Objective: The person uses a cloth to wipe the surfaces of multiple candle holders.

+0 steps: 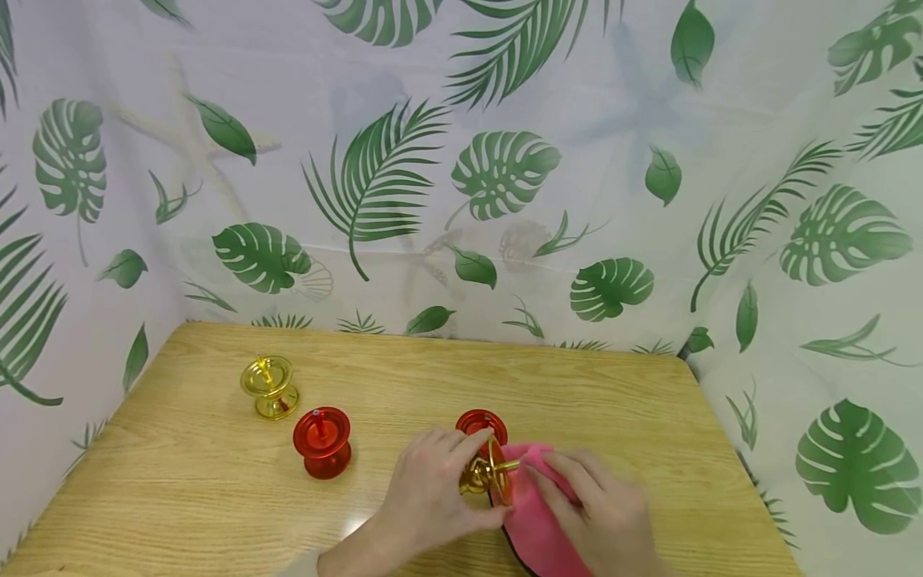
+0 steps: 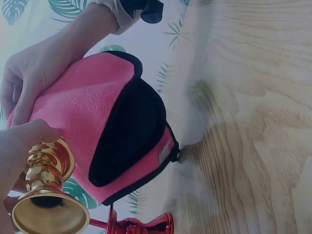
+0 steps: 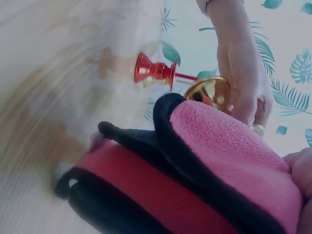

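Observation:
My left hand (image 1: 433,489) grips a gold candle holder (image 1: 476,477), tilted sideways above the table so its spike points to the right. In the left wrist view the hollow underside of the gold candle holder (image 2: 51,214) faces the camera. My right hand (image 1: 602,509) pinches a pink cloth (image 1: 537,521) with black edging near the spike. The cloth hangs in folds, as the right wrist view shows, its black underside (image 3: 112,204) partly visible. Right behind the hands stands a red candle holder (image 1: 481,425), partly hidden by the left hand.
On the left of the wooden table (image 1: 404,377) stand another red candle holder (image 1: 324,445) and a gold one (image 1: 270,389), both upright with spikes up. A white leaf-print curtain (image 1: 404,304) hangs behind the table and along both sides.

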### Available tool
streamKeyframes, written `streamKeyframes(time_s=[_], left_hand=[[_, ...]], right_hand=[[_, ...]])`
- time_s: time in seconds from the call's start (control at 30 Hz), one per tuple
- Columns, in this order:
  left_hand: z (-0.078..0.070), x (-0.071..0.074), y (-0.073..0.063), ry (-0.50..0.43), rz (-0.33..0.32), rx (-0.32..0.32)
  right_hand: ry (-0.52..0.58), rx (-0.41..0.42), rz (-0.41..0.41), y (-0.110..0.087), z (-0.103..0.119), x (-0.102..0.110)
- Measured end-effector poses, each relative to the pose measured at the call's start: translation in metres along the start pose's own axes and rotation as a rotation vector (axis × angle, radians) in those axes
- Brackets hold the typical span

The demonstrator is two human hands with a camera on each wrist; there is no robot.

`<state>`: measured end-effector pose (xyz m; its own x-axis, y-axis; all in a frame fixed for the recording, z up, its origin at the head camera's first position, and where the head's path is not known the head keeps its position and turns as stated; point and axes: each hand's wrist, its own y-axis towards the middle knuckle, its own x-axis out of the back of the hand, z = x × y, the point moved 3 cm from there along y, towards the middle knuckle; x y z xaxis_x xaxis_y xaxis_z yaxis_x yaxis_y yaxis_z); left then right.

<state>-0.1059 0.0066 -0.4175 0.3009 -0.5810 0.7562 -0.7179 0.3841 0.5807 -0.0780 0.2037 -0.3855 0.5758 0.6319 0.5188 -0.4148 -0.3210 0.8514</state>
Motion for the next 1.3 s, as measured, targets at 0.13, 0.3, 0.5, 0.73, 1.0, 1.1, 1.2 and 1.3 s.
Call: streamKeyframes(time_s=[0.13, 0.3, 0.5, 0.73, 1.0, 1.1, 1.2, 1.3], left_hand=[[-0.003, -0.001, 0.001, -0.005, -0.002, -0.015], [-0.006, -0.001, 0.001, -0.012, -0.011, -0.023], [-0.002, 0.003, 0.001, -0.167, 0.028, 0.069], [0.005, 0.006, 0.001, -0.349, 0.103, 0.188], [0.002, 0.003, 0.001, -0.283, 0.087, 0.145], [0.003, 0.004, 0.002, -0.360, 0.095, 0.213], [0.005, 0.005, 0.003, -0.476, 0.109, 0.305], [0.007, 0.006, 0.005, -0.590, 0.123, 0.394]], right_hand=[[0.029, -0.009, 0.044, 0.001, 0.009, -0.007], [0.064, 0.041, 0.065, 0.000, 0.018, -0.014], [0.149, 0.094, 0.040, -0.006, 0.014, -0.018], [0.382, 0.172, 0.003, -0.013, 0.002, -0.019], [0.583, 0.030, -0.003, -0.014, -0.001, -0.016], [0.645, -0.081, -0.024, -0.014, -0.006, -0.010], [0.685, -0.168, -0.050, -0.013, -0.013, -0.002], [0.714, -0.183, -0.069, -0.010, -0.019, 0.003]])
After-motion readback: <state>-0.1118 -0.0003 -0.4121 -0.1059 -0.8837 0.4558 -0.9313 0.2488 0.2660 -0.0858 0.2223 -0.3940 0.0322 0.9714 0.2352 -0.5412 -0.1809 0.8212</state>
